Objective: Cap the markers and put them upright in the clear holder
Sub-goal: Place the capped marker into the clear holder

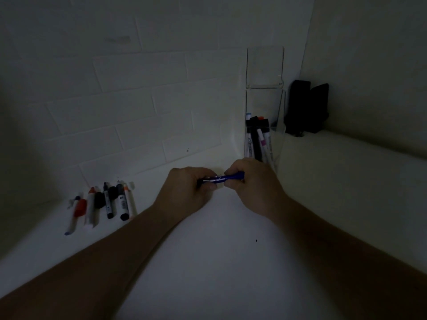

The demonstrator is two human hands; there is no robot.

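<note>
Blue plastic and a strip of white label are what show of the marker held level between both hands, just in front of the clear holder. Its blue end pokes out over the right hand, pointing right; the rest of the barrel runs left into the left hand.

Both hands hang above the white counter with knuckles up and forearms reaching in from the lower corners. Left fingers are curled round the barrel's left part, right fingers are pinched and wrapped over its right part; the two grips nearly meet in the middle.

In the holder, against the tiled wall, several capped markers stand upright, mostly dark-capped, one with an orange top. At the left, a row of loose markers and caps lies on the counter near the wall. A dark object sits in the corner right of the holder.

Dim light and the closed fingers hide the marker's left tip, so whether its cap is fully seated cannot be told. The dark object's identity is also unclear.
</note>
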